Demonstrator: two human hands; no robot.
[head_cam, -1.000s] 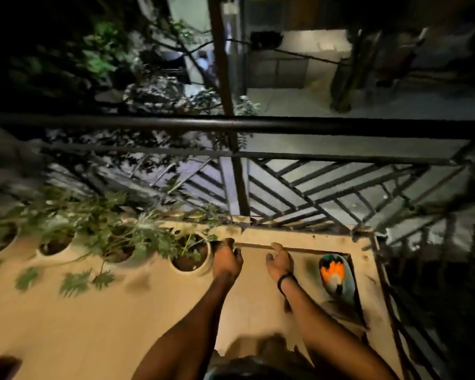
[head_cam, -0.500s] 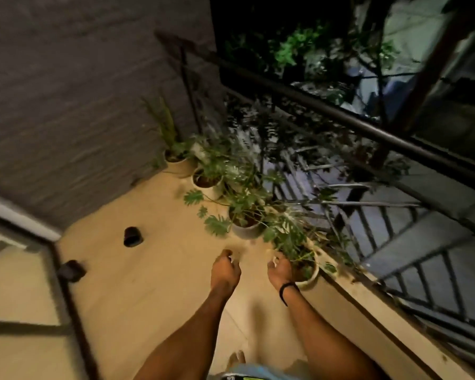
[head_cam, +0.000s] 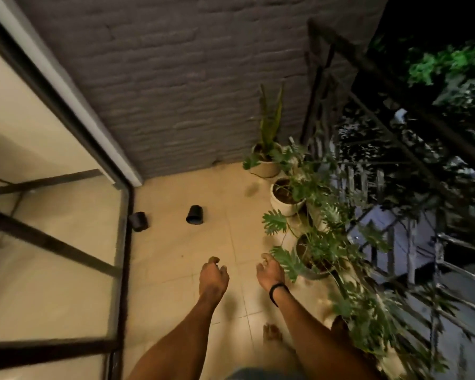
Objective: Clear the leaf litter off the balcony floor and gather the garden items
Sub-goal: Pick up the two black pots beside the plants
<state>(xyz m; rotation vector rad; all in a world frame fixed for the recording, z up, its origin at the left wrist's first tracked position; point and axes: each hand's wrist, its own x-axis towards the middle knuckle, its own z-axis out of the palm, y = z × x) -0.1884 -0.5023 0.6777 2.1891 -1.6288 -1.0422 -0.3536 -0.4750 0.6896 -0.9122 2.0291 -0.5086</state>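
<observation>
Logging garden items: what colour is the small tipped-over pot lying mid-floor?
The small cylindrical pot is black, shown best in the head view.

The balcony floor (head_cam: 176, 270) is showing smooth pale tiles with a soft, low sheen. The wall (head_cam: 189, 91) is looking like rough brick, painted a flat matt grey. The railing (head_cam: 395, 102) is reading as dark metal, dull rather than shiny. The door (head_cam: 52, 283) is carrying glossy glass in a dark matt frame. The plant pots (head_cam: 283, 209) are looking smooth and pale, perhaps ceramic, and the small black pot (head_cam: 194, 214) is looking like matt plastic.
</observation>
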